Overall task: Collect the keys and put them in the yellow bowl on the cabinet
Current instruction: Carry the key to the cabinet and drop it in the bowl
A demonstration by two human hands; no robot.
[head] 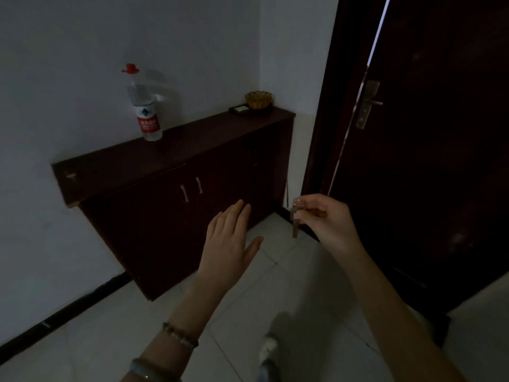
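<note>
The right hand [326, 219] pinches the keys [295, 222] between thumb and fingertips; the keys hang free below the pinch, over the floor [275, 299]. The left hand [230, 244] is open and flat, fingers spread, holding nothing, just left of the keys and apart from them.

The bowl [257, 100] sits well beyond both hands, at the far end of the cabinet [170, 150] top, beside a dark tray [242, 109]. A bottle [144, 106] stands on the cabinet top, beyond the left hand.

Risks:
- The grip is a light fingertip pinch. A swing during the reach can slip the keys onto the floor.
- The room is dim. A release short of the bowl can land the keys on the tray or the cabinet top.
- The door [427, 133] stands close on the right; a wide arm path can strike it.
</note>
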